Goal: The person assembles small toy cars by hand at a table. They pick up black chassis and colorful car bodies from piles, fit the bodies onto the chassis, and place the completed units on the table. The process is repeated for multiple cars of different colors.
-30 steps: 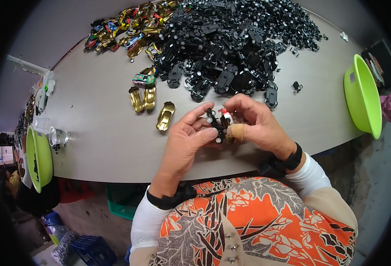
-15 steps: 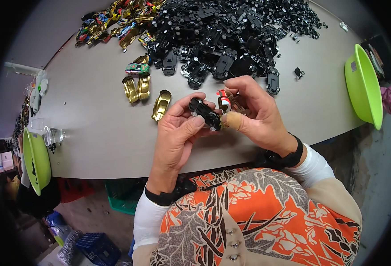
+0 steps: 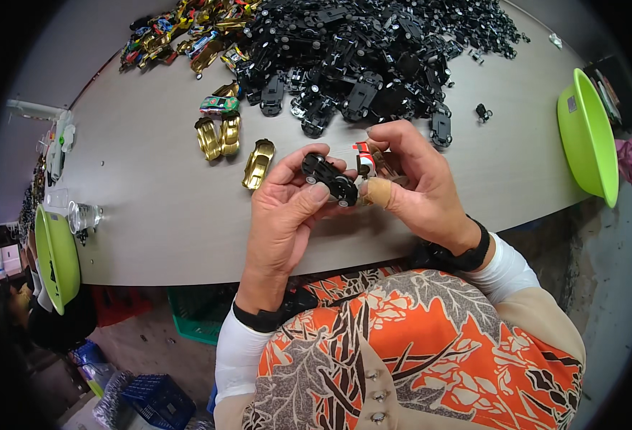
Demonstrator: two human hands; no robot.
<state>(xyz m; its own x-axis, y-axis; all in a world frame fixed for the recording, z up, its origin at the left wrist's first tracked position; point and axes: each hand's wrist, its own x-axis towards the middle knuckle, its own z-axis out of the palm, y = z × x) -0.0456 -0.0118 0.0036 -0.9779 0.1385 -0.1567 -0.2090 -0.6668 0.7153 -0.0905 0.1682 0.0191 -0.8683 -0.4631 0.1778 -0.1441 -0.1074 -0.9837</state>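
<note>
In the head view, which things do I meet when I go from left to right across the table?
Green bowl at the left edge → clear plastic cup → gold toy car shells → black toy car chassis in the left hand → green basin at the right edge.

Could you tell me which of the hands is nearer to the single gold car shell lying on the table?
Left. The left hand is just right of the gold car shell, nearly touching; the right hand is farther right, beyond the black chassis.

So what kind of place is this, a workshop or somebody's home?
Most likely a small toy-assembly workshop. A big heap of black toy car chassis and a pile of coloured car bodies lie on the long grey table, and the left hand holds one chassis.
</note>
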